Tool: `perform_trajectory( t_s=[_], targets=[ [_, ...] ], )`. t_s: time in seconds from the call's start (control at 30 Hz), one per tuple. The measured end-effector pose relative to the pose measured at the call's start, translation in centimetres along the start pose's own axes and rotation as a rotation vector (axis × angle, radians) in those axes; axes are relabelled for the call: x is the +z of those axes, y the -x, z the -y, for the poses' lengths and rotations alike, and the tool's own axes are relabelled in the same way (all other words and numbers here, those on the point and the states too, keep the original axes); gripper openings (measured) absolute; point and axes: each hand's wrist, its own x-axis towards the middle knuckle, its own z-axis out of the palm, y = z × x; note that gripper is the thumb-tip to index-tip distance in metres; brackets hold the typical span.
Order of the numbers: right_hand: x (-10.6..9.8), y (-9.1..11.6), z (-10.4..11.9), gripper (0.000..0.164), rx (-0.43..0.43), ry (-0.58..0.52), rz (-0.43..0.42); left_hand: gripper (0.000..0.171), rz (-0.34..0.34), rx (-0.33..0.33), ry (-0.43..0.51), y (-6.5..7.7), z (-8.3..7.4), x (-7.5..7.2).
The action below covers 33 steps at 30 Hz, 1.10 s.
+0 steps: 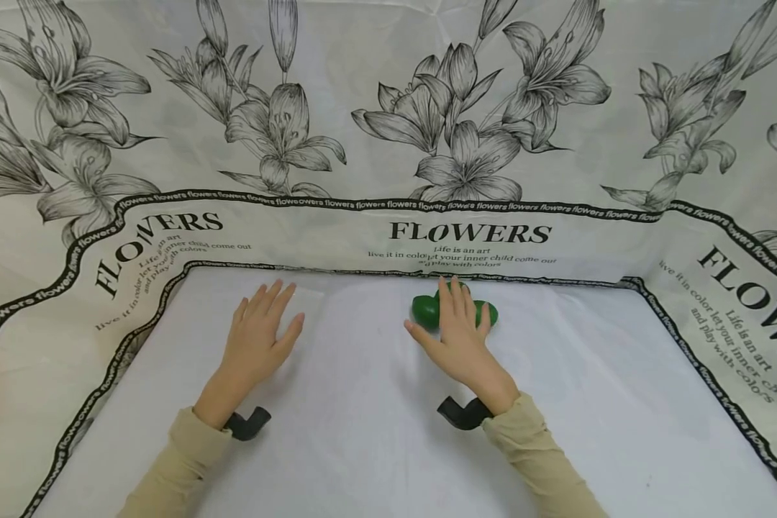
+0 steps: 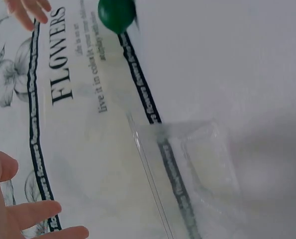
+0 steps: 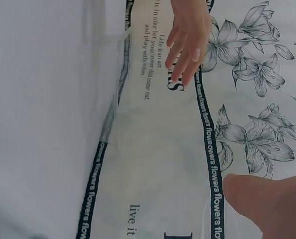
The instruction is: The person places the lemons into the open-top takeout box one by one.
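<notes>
You are at a screened-off white tabletop point(image 1: 362, 403) that fills the lower middle of the head view. A pale cloth point(image 1: 375, 43) printed with line-drawn flowers point(image 1: 467, 158) spans the top of the frame and comes down its left and right sides, with black bands point(image 1: 362, 204) and "FLOWERS" lettering point(image 1: 470, 232) facing you; whether the room around it is a home or a studio, you cannot tell

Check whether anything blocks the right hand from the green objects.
Nothing visible does: in the head view, the right hand overlaps the green objects; contact is unclear. The clear container sits aside, by the left hand.
</notes>
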Motion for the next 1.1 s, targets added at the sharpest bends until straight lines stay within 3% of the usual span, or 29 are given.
perform_trajectory(
  t_s=[0.23,0.47,0.63,0.77,0.83,0.9,1.0,1.1],
  targets=[
    [1.1,-1.6,2.2,0.092,-0.032,-0.077,0.007,0.052,-0.067,-0.133,0.101,-1.4,3.5,-1.3],
    [3.6,-3.0,4.3,0.090,-0.063,-0.252,0.027,0.057,-0.018,-0.314,0.345,-1.8,7.0,-1.2],
    [7.1,-3.8,5.1,0.090,-0.042,-0.461,0.081,0.058,0.039,-0.422,0.656,-1.6,8.3,0.3],
    [10.2,-4.3,5.5,0.092,0.026,-0.620,0.149,0.061,0.053,-0.521,1.045,-1.3,9.3,2.1],
    [11.7,-4.4,5.5,0.094,0.064,-0.684,0.191,0.063,0.076,-0.527,1.191,-0.9,9.7,3.1],
    [12.9,-4.6,5.3,0.094,0.084,-0.733,0.226,0.064,0.111,-0.485,1.248,-0.5,10.0,4.0],
    [14.1,-4.8,4.9,0.093,0.086,-0.789,0.260,0.063,0.129,-0.405,1.200,-0.1,10.2,5.0],
    [14.8,-4.8,4.5,0.089,0.041,-0.849,0.272,0.062,0.125,-0.380,1.141,0.2,10.1,5.2]
  ],
)
